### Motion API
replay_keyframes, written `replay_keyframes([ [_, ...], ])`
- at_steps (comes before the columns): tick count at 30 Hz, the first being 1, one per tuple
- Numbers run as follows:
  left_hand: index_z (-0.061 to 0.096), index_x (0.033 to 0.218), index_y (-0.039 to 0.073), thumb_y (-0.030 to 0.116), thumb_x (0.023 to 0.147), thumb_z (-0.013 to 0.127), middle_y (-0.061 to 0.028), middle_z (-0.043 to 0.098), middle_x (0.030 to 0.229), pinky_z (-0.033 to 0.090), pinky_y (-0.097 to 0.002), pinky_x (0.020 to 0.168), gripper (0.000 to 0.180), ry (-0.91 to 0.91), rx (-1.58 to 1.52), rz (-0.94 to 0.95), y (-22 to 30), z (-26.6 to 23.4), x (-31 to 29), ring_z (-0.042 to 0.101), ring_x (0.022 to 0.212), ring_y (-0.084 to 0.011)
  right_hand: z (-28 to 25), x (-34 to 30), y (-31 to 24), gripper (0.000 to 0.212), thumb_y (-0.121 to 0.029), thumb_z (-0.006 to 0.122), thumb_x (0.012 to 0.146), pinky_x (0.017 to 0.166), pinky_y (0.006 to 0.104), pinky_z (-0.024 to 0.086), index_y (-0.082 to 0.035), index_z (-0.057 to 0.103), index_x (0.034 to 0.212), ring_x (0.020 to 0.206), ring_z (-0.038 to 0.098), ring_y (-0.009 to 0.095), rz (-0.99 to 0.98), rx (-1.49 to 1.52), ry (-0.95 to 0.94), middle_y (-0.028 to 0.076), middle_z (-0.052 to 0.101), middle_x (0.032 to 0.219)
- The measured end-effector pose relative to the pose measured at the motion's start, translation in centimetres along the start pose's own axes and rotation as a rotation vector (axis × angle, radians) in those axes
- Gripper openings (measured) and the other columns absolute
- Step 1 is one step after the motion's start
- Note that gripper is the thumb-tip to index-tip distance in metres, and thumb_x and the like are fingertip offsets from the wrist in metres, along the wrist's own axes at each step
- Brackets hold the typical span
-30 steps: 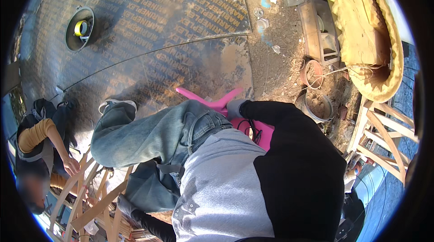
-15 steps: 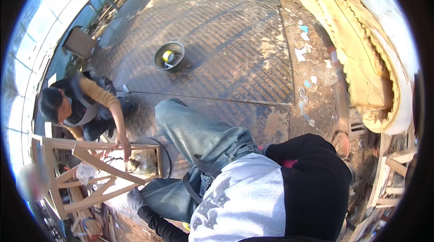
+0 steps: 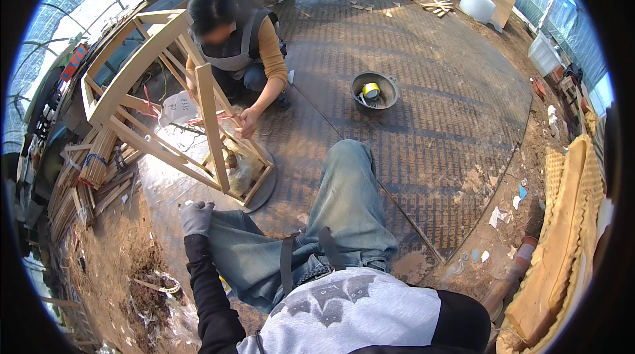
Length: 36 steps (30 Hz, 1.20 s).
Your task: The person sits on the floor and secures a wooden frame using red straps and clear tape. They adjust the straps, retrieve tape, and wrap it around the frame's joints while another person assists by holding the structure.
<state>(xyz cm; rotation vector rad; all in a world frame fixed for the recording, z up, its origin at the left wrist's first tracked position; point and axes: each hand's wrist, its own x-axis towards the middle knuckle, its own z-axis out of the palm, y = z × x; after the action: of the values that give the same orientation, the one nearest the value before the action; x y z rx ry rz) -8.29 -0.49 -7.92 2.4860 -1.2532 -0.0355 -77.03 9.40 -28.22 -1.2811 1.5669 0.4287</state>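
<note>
My left hand (image 3: 196, 217), in a grey glove, is closed beside my bent left knee. Whether anything is inside the fingers is hidden. Just beyond it stands a tall frame of pale wooden bars (image 3: 213, 130), apart from my hand. A co-worker's bare hand (image 3: 249, 122) touches the frame's far side. Inside the frame are red and dark wires (image 3: 198, 122), a whitish piece with handwriting (image 3: 178, 108) and a clear plastic bundle (image 3: 243, 172). My right hand is out of view; only the black right sleeve (image 3: 463, 321) shows.
A co-worker (image 3: 231, 56) crouches behind the frame. A dark basin (image 3: 375, 104) holding a yellow roll (image 3: 371, 90) sits on the brown panel floor. Wood strips (image 3: 99, 156) are piled at left; yellow foam (image 3: 552, 241) lies at right. Soil and scraps (image 3: 149, 288) lie near left.
My view has swung toward the left, so the frame, co-worker and basin sit further right in it. My left hand stays by my knee. My right arm has dropped lower in the picture.
</note>
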Motion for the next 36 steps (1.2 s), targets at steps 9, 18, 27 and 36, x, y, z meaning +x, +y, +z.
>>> replay_keyframes([
  [9,0.059,0.071,0.002,0.022,0.075,0.071,-0.0108,0.057,0.070,0.045,-0.0383,0.067,0.024,0.067,-0.545,-0.051,2.5,-1.3,-0.7,0.054,0.066,-0.0293,-11.7,2.2,-12.1,0.034,-0.033,0.055,0.087,0.083,0.0385,0.048,-0.011,0.064,0.111,0.100,0.061,0.033,-0.333,-0.445,-0.001,0.016,0.064,0.110],
  [18,0.060,0.083,0.009,0.032,0.066,0.072,-0.0124,0.059,0.089,0.043,-0.0481,0.090,0.031,-0.365,-0.039,0.757,12.9,-1.8,-4.3,0.056,0.090,-0.0338,-32.2,3.4,-40.5,0.025,-0.027,0.057,0.083,0.077,0.0394,0.047,-0.004,0.059,0.093,0.087,0.059,0.030,-1.426,-0.735,0.071,0.012,0.061,0.090],
  [27,0.063,0.081,0.016,0.045,0.077,0.062,-0.0086,0.061,0.082,0.046,-0.0438,0.075,0.029,-0.737,-0.032,0.630,18.0,-1.4,6.0,0.058,0.081,-0.0309,-37.9,7.0,-40.6,0.027,-0.033,0.053,0.086,0.073,0.0390,0.046,-0.006,0.057,0.086,0.084,0.056,0.028,-1.393,-0.684,-0.157,0.010,0.057,0.088],
  [36,0.063,0.080,0.015,0.048,0.075,0.063,-0.0088,0.064,0.085,0.048,-0.0415,0.080,0.033,-1.286,0.225,0.586,34.5,-7.6,6.5,0.061,0.084,-0.0294,-46.4,1.9,-37.1,0.032,-0.034,0.055,0.081,0.075,0.0446,0.048,-0.010,0.062,0.101,0.086,0.063,0.033,-0.963,-0.669,-0.365,0.015,0.065,0.092],
])
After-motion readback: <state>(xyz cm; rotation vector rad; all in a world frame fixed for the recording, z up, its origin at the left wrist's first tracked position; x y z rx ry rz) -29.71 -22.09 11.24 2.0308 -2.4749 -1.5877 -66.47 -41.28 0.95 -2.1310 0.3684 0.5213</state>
